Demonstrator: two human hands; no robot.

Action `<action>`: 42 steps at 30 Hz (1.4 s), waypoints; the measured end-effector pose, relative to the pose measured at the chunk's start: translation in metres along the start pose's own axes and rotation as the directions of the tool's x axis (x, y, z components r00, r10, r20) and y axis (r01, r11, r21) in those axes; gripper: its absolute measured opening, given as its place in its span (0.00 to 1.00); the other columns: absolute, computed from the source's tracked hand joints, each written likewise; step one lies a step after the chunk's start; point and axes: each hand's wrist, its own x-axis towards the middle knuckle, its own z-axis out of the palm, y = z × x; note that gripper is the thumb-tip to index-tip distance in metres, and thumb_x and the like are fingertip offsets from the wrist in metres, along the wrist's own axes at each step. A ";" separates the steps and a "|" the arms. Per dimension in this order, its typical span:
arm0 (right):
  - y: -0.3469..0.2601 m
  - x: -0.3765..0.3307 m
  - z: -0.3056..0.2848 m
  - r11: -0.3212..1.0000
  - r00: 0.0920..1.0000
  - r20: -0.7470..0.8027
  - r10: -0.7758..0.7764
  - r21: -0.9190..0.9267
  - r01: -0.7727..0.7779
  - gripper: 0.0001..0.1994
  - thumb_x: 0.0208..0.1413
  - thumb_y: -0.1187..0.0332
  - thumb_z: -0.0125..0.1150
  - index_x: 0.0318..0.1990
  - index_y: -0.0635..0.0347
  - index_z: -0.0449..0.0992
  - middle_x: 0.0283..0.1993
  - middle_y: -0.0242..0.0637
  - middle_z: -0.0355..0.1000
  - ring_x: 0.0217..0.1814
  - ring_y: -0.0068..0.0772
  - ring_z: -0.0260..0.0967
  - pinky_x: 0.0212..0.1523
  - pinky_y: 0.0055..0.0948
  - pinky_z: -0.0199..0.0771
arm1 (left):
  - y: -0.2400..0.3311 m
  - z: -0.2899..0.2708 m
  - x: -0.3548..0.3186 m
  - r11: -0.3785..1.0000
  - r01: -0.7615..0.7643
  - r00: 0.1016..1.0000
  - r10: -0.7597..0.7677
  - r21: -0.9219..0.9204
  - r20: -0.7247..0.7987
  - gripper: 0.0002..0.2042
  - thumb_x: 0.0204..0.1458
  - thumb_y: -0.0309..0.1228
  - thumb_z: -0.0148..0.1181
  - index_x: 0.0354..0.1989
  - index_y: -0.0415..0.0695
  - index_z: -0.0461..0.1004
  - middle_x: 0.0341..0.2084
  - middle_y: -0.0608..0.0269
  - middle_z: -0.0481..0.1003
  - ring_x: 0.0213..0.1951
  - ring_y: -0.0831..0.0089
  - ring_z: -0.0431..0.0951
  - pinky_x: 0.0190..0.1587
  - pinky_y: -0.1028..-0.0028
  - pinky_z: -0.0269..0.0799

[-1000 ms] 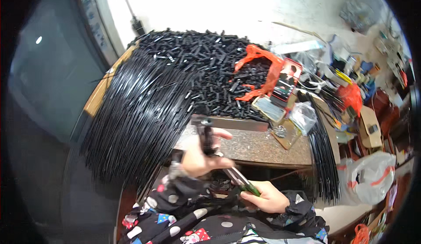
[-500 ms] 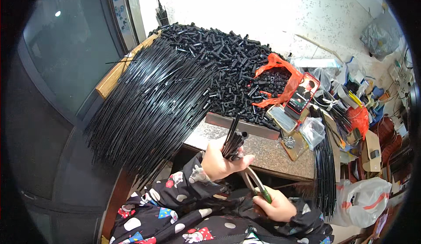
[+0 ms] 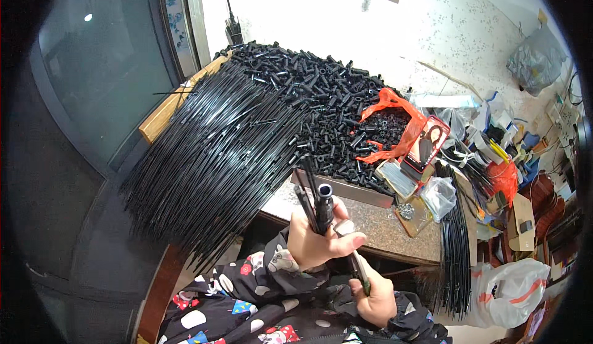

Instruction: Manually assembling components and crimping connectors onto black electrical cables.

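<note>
Black tube [image 3: 323,210] upright, tool handles [image 3: 357,268] now closer

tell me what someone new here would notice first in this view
Probably the wide fan of thin black rods at the left, with a heap of short black tubes behind it and to its right. Next, the bright orange-red bag on the heap's right side, beside a phone. Low in the middle, the left hand grips black pieces and the right hand a green-handled tool.
</note>
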 end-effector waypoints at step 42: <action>0.014 0.013 -0.050 0.676 0.369 -0.929 0.038 0.296 0.675 0.23 0.57 0.45 0.35 0.37 0.58 0.63 0.26 0.35 0.63 0.20 0.22 0.57 0.21 0.18 0.58 | -0.259 -0.077 -0.098 -0.103 0.965 -0.040 -0.967 -0.242 0.253 0.35 0.43 0.58 0.47 0.37 0.28 0.69 0.31 0.46 0.72 0.28 0.64 0.72 0.36 0.68 0.70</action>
